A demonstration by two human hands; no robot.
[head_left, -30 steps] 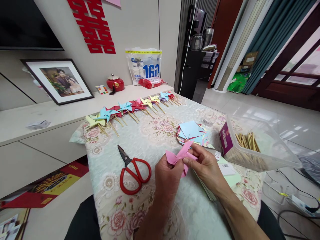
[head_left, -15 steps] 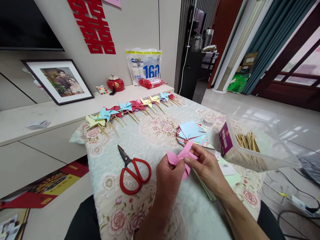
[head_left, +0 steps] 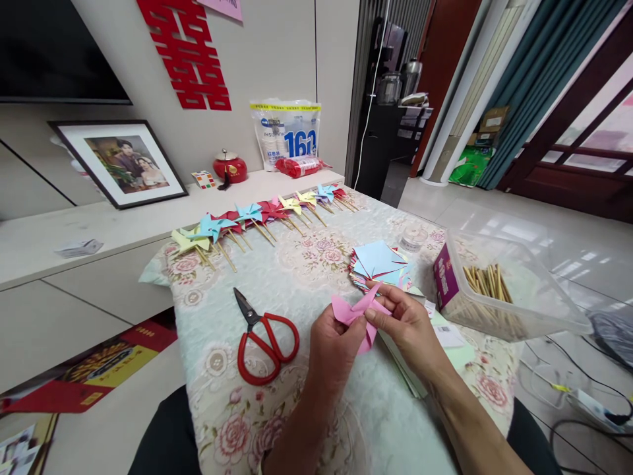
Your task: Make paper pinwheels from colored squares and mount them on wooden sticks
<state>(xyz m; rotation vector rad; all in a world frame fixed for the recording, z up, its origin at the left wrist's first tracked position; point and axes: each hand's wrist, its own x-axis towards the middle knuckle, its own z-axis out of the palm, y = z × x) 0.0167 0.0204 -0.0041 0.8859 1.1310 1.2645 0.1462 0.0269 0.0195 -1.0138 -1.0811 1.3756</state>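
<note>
Reads "160" in blue digits on the clear plastic bag with yellow top band (head_left: 285, 128); shows "囍" on the red paper cut-out (head_left: 185, 54) against the pale wall (head_left: 277, 53).

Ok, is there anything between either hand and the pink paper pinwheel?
Nothing visible: the left hand and right hand both already grip the pink paper pinwheel. The red-handled scissors lie clear of the left hand, and the cut-paper stack sits beyond the pinwheel.
</note>
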